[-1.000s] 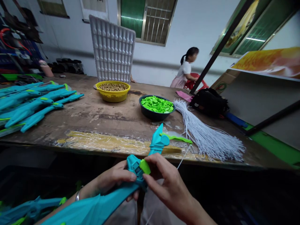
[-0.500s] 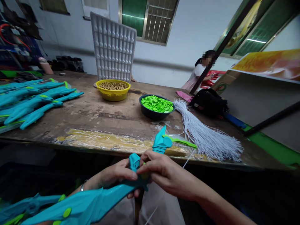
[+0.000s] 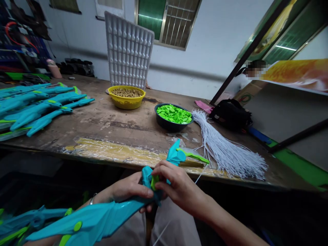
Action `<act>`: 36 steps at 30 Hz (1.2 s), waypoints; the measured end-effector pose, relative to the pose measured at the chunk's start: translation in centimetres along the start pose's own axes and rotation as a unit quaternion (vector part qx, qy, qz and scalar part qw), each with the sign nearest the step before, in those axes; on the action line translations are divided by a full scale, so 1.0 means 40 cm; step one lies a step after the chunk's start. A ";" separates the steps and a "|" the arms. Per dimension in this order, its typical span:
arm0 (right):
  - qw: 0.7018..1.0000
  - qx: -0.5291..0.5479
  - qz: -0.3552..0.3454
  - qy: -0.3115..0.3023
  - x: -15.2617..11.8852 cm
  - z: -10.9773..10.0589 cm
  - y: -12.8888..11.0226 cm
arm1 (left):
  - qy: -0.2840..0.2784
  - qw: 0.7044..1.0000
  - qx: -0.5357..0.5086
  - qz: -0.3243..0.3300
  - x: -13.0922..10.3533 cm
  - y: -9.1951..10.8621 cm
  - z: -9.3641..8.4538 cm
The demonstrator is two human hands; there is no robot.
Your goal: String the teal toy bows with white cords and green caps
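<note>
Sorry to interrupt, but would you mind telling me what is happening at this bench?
A person holds a long teal plastic toy across the lap. The left hand steadies it, while the right hand pinches a small green piece against it. On the table sit a bowl of green pieces, white cords and more teal toys.

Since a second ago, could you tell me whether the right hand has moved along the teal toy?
Yes. The right hand has curled over the green piece on the teal toy, closer to the left hand.

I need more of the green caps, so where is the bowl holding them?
In the head view, the dark bowl of green caps stands right of centre on the wooden table, between the yellow bowl and the white string bundle.
</note>
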State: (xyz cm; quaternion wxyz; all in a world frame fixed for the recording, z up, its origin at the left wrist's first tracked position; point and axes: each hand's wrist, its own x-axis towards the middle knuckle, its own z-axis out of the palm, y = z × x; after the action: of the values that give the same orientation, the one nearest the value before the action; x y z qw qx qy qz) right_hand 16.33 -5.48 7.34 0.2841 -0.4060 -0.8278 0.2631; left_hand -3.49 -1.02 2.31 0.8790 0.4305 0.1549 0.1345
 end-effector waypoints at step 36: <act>0.996 0.001 0.035 -0.084 0.004 -0.049 0.009 | 0.203 0.955 0.216 -0.011 -0.006 0.006 0.129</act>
State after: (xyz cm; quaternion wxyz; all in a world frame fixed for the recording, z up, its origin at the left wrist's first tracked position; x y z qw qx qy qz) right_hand 17.75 -4.74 8.51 0.2041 -0.4110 -0.8338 0.3071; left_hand -1.72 -4.66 5.53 0.7164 0.5723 0.3599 0.1723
